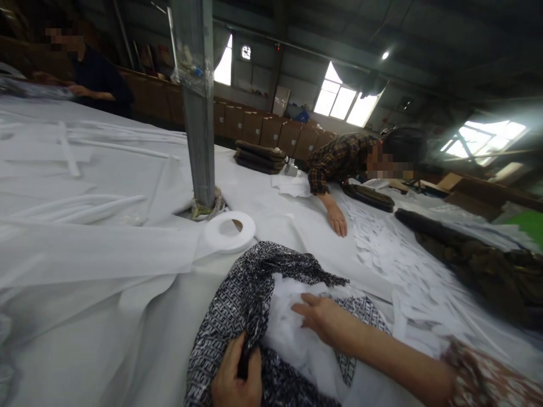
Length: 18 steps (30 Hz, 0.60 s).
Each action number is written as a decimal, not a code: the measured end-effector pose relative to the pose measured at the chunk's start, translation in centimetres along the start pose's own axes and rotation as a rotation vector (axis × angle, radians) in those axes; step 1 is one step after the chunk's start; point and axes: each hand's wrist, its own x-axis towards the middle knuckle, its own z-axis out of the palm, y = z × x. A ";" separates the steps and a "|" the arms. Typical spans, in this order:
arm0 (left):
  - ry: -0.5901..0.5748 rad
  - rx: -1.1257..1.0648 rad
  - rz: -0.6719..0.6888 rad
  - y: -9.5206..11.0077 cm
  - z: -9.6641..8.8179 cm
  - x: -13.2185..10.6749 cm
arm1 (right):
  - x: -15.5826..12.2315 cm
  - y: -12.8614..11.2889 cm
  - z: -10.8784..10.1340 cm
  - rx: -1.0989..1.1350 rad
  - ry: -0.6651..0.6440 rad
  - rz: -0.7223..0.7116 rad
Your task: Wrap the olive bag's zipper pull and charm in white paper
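A black-and-white patterned cloth (pixel 246 294) lies bunched on the white table cover (pixel 106 249) in front of me, with white fabric pieces (pixel 288 328) heaped inside it. My left hand (pixel 235 376) grips the near edge of the patterned cloth, fingers folded round it. My right hand (pixel 320 316) rests on the white pieces with its fingers stretched out flat. A white tape roll (pixel 229 230) lies just beyond the cloth.
A grey metal post (pixel 198 107) rises from the table near the roll. A co-worker in a plaid shirt leans over the table, hand (pixel 337 217) flat beside scattered white cut pieces (pixel 390 249). Dark fabric stacks (pixel 259 156) and a long dark pile (pixel 479 260) lie at right. Another person (pixel 93 79) stands far left.
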 end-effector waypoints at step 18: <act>0.056 -0.065 -0.097 0.1 0.0 0.1 | -5.5 2.2 -8.0 0.585 0.289 0.420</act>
